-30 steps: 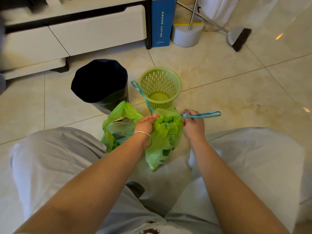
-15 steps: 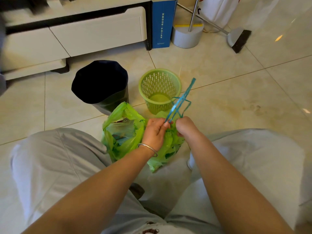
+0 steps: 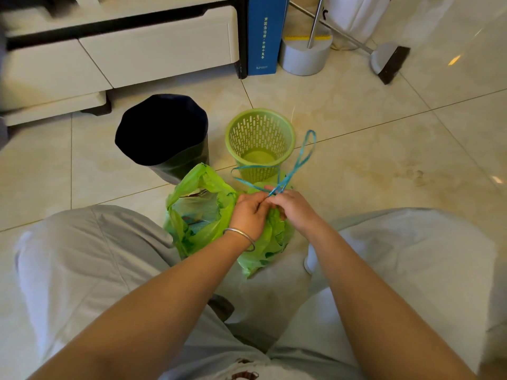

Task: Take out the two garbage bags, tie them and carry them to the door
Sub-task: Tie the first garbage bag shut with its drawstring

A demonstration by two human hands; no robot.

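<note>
Two green garbage bags lie on the floor between my knees. The left green bag (image 3: 192, 212) gapes open with rubbish showing inside. The right green bag (image 3: 270, 242) is gathered at its top. My left hand (image 3: 248, 212) and my right hand (image 3: 293, 207) meet over that gathered top, both pinching its blue drawstring (image 3: 297, 163). The string's loops stick up and to the right, in front of the green basket.
A green slotted basket (image 3: 259, 138) and a dark bin (image 3: 162, 133) stand just beyond the bags. Behind them are a white cabinet (image 3: 153, 50), a blue box (image 3: 264, 37), a grey stand base (image 3: 306, 54) and a broom head (image 3: 389, 61). Tiled floor stretches to the right.
A second ago my hands were apart, pulling the blue drawstring out to both sides. They have come together over the bag's top, and the string's loops now stand up to the right.
</note>
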